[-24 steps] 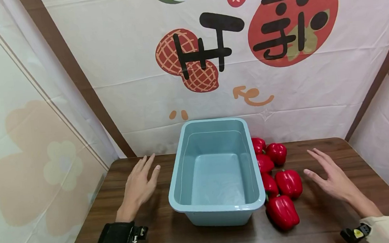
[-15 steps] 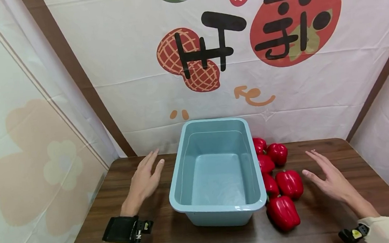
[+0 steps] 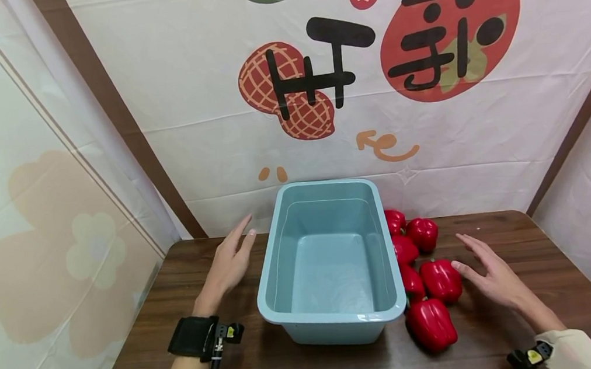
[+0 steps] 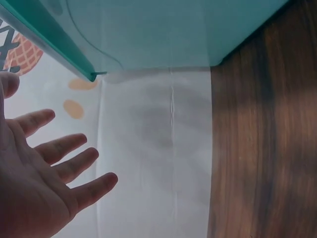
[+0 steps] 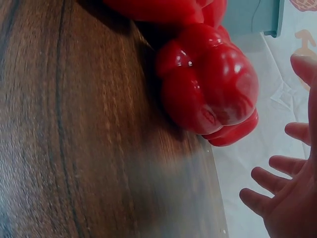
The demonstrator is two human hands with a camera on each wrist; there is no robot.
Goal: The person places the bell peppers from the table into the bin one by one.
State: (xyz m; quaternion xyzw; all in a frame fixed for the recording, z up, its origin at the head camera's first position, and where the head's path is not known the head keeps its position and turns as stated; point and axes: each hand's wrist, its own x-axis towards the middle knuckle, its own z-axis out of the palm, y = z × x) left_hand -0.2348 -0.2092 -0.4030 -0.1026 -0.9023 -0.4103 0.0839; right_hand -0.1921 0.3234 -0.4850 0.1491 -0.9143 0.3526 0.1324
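A light blue plastic tub (image 3: 333, 317) stands on the table with nothing inside it. Several glossy red bell peppers (image 3: 431, 324) lie in a cluster along its right side, some partly hidden by the tub's rim. My left hand (image 3: 228, 265), fingers spread, hovers left of the tub, apart from its wall; the left wrist view shows the same hand (image 4: 39, 173) with a bare palm. Right of the peppers is my right hand (image 3: 496, 277), its thumb close to the nearest bell pepper (image 5: 213, 79). In the right wrist view its fingers (image 5: 267, 179) are spread and hold nothing.
The dark wooden table (image 3: 248, 364) ends at a white printed cloth (image 3: 202, 140) hanging behind it. More cloth hangs at the left and right sides. Each wrist wears a strap with a small device, such as the black band (image 3: 195, 337) on the left.
My left hand has moved right and slightly forward, closer to the tub. My right hand has shifted left toward the bell peppers. Tub and peppers have stayed in place.
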